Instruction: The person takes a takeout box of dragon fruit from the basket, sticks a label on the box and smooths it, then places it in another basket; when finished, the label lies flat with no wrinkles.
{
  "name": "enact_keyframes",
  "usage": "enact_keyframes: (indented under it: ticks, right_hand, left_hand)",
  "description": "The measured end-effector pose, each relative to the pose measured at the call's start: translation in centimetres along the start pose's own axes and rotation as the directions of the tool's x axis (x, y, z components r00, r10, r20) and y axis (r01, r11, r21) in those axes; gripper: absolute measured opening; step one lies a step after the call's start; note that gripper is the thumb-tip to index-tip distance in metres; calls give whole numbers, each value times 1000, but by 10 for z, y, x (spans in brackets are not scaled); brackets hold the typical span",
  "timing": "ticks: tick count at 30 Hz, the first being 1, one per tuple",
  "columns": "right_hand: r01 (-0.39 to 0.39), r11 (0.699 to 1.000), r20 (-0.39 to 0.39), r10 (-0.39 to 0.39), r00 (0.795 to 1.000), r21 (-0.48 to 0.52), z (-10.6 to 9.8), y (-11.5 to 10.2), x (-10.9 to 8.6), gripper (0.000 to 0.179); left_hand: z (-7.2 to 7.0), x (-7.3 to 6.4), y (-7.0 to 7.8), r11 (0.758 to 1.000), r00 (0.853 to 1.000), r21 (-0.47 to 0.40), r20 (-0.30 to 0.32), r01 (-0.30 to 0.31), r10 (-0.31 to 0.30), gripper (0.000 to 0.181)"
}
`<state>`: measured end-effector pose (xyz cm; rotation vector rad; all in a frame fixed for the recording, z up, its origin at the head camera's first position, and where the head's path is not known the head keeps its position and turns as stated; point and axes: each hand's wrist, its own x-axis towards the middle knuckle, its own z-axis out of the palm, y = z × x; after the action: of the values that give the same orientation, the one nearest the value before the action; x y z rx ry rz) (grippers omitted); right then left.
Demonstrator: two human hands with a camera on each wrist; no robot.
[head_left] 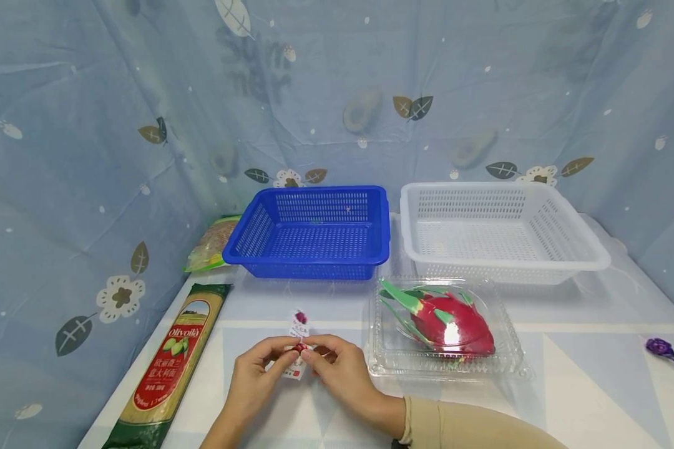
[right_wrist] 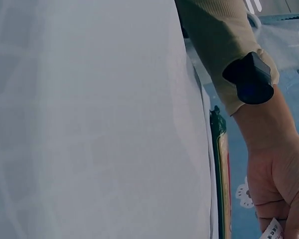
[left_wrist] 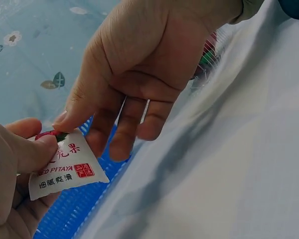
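Observation:
In the head view my left hand (head_left: 255,368) and right hand (head_left: 339,368) meet over the table, left of the clear box. Between their thumbs and fingertips they pinch a small white printed label (head_left: 294,370). Its upper part shows above the fingers, with a purple-red spot at the top. Up close in the left wrist view, the label (left_wrist: 65,164) reads "RED PITAYA" beside a red square mark. There my left thumb presses its face and my right thumb touches its upper edge. A dragon fruit (head_left: 455,321) lies inside the clear plastic box (head_left: 376,358).
Behind the hands stand a blue basket (head_left: 309,272) and a white basket (head_left: 505,273). A spaghetti pack (head_left: 168,368) lies along the left edge, with a green-edged bag (head_left: 213,242) behind it. A purple-wrapped lollipop (head_left: 663,349) lies far right. Patterned blue curtains enclose the table.

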<state>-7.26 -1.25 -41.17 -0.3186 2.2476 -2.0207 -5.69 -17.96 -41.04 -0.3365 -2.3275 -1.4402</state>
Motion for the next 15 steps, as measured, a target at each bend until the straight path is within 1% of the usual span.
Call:
enact_keyframes:
  ticks: [3,6,10,13,15]
  right_hand:
    - [22,1000,-27,-23,999,-14,0,1,1,19]
    - [34,999,-40,-34,999,-19,-1,1,0,17]
    - [55,998,-52,-56,997,-13,-1,-1,-1,17]
    - [70,997,-59,-69,996,18,-1,-1,-2,18]
    - [69,996,-55,-66,996,55,-1,-2,-1,21]
  left_hand:
    - [0,-1,1,1000,1000,20,18,10,-11,20]
    - [0,0,1,998,998,44,30,54,-55,23]
    - [0,2,1,989,990,65,39,133,-136,23]
    - [0,3,2,983,984,70,38,172,-175,19]
    - [0,4,3,983,983,66,45,173,-176,17]
